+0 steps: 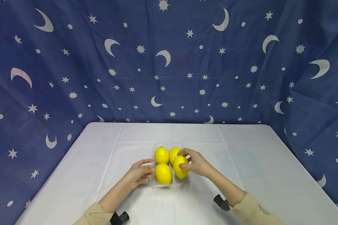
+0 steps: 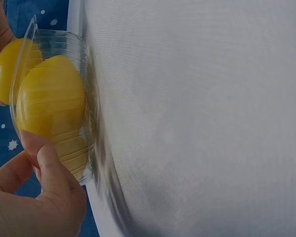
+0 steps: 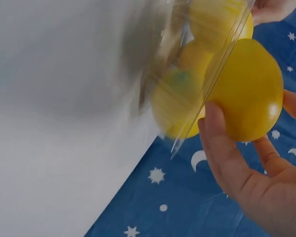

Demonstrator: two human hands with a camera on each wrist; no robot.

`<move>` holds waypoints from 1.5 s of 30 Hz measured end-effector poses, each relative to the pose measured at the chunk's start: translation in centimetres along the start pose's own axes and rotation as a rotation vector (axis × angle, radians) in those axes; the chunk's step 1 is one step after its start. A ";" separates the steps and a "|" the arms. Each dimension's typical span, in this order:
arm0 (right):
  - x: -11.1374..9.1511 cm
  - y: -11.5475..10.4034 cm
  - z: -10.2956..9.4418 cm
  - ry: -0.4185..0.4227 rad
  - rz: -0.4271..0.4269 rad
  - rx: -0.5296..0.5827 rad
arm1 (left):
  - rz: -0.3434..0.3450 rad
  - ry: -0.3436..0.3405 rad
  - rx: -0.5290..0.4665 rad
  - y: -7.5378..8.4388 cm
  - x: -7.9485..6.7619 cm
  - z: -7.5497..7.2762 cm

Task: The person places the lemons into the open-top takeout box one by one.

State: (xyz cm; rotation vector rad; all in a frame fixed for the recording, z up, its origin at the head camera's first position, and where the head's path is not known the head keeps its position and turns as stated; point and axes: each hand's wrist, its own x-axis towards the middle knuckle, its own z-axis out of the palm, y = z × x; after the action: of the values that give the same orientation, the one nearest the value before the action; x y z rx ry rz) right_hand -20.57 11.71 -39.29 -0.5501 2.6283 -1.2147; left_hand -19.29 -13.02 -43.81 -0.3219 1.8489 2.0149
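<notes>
My right hand grips a yellow lemon by its sides, thumb on the near side and fingers on the far side. It is raised above the right side of a clear plastic tray. Three other lemons lie in the tray: one near left, one far left and one far right, partly covered by the held lemon. Beside the tray's left edge is my left hand, its fingers loosely extended. In the left wrist view its fingertips are right at the tray's rim.
The tray stands on a table with a white cloth. A blue curtain with moons and stars hangs behind the table and along its sides. Small black devices are worn at both wrists, by the beige sleeves.
</notes>
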 end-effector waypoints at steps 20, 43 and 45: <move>-0.5 -0.4 1.3 0.014 0.022 -0.184 | 0.006 -0.013 0.008 -0.1 0.6 1.1; 0.1 0.0 2.9 0.059 -0.023 -0.342 | 0.024 0.040 0.060 0.2 0.9 1.1; 0.1 0.0 2.8 0.062 -0.033 -0.345 | 0.028 0.048 0.065 0.3 0.8 1.1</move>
State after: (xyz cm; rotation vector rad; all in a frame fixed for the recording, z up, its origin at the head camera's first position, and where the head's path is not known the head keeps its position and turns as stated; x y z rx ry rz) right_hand -19.78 9.69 -41.10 -0.6208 2.9119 -0.7990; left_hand -19.99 -11.89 -43.79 -0.3301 1.9535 1.9773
